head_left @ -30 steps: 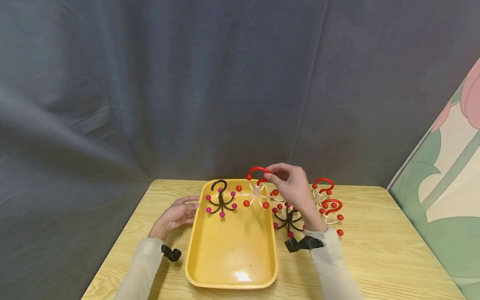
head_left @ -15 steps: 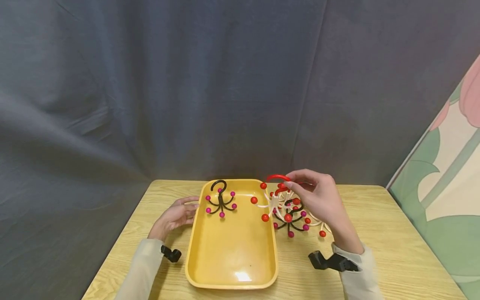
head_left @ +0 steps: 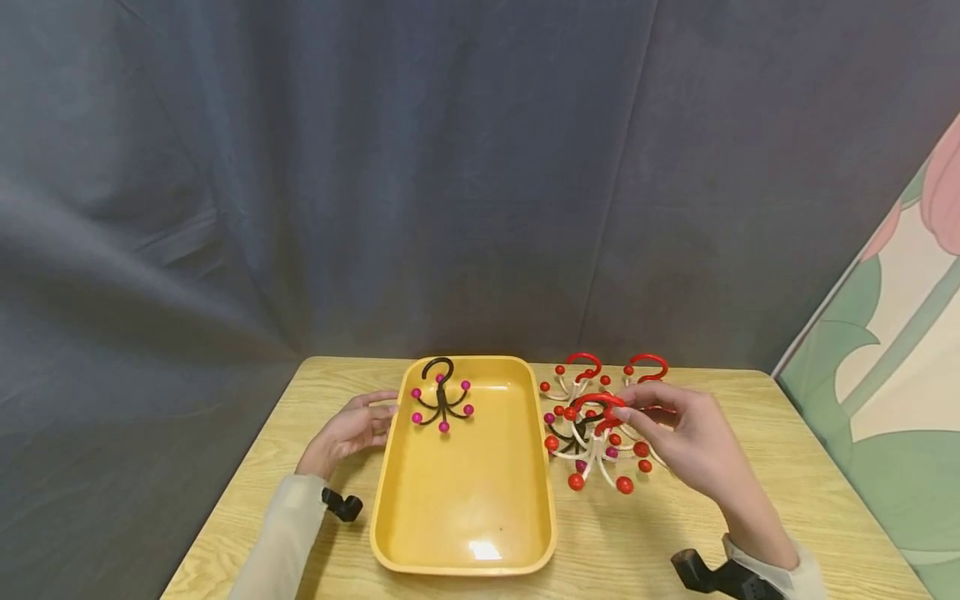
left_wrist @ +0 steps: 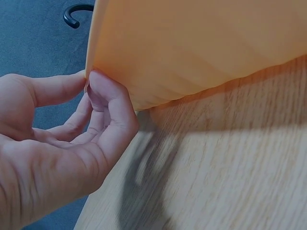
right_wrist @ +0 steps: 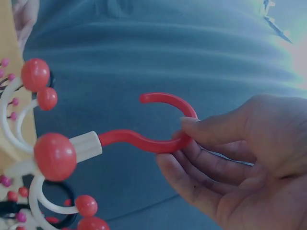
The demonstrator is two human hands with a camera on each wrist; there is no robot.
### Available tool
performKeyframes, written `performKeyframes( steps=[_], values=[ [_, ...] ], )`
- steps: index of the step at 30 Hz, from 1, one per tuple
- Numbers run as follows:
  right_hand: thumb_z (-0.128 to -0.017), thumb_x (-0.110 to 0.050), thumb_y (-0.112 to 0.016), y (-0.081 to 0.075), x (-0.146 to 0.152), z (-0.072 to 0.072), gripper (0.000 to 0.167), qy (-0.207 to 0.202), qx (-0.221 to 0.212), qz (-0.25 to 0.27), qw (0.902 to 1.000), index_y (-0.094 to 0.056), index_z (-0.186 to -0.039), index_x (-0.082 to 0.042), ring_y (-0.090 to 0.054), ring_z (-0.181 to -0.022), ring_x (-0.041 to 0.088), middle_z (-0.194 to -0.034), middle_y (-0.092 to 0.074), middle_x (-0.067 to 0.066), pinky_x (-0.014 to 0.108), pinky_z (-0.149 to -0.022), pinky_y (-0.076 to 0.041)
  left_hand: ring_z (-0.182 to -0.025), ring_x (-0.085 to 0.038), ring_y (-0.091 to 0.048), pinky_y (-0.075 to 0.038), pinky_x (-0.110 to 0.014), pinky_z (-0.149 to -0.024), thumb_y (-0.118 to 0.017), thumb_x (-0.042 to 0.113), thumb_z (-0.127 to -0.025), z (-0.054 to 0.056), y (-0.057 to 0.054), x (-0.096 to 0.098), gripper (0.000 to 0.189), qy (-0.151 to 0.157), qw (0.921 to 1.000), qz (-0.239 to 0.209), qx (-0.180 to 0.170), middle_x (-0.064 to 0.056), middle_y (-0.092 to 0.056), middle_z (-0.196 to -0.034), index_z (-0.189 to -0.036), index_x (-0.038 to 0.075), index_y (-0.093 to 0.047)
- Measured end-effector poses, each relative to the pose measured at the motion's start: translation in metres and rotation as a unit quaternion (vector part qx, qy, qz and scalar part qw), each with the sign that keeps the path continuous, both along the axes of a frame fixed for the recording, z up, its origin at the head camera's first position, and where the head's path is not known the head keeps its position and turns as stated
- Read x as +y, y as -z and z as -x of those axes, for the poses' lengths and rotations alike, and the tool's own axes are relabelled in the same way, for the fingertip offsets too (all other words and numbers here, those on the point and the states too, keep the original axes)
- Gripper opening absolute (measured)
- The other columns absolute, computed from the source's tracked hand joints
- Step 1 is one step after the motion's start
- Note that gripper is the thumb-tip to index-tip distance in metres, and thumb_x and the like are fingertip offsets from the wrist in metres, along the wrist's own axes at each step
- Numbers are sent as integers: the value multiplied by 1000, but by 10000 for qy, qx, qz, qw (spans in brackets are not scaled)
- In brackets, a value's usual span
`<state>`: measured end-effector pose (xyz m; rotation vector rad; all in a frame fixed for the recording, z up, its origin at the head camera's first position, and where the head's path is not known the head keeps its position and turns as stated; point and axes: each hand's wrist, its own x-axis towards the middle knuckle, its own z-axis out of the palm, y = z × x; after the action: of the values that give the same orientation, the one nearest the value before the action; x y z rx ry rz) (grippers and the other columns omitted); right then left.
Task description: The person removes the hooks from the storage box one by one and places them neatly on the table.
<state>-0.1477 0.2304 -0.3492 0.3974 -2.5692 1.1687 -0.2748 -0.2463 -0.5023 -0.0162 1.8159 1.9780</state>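
Note:
My right hand pinches the red hook of a white multi-arm hanger with red ball tips. That hanger is right of the yellow tray, and in the head view it overlaps a black hanger with magenta balls. Thumb and fingers of my left hand grip the tray's left rim. Inside the tray, towards its far end, lies another black hanger with magenta balls and a black hook.
Behind the held hanger on the wooden table are more white hangers, one with its red hook raised, another hook to its right. A dark curtain hangs at the back; a floral panel is at the right.
My right hand has carried the white hanger from above the tray to the right and nearer, over the other hangers. The left hand and tray have stayed put.

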Motion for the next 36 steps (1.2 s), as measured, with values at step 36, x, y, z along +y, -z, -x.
performKeyframes(
  steps=[36],
  values=[
    [-96, -10, -76, 85, 35, 20, 11, -1311, -1013, 267, 9858, -77, -106, -10, -71, -91, 0, -103, -79, 8, 19, -79, -61, -101, -15, -73, -64, -34, -83, -55, 12, -109, -1, 1, 2, 55, -68, 9999, 85, 93, -6, -74, -120, -159, -1, -35]
  ],
)
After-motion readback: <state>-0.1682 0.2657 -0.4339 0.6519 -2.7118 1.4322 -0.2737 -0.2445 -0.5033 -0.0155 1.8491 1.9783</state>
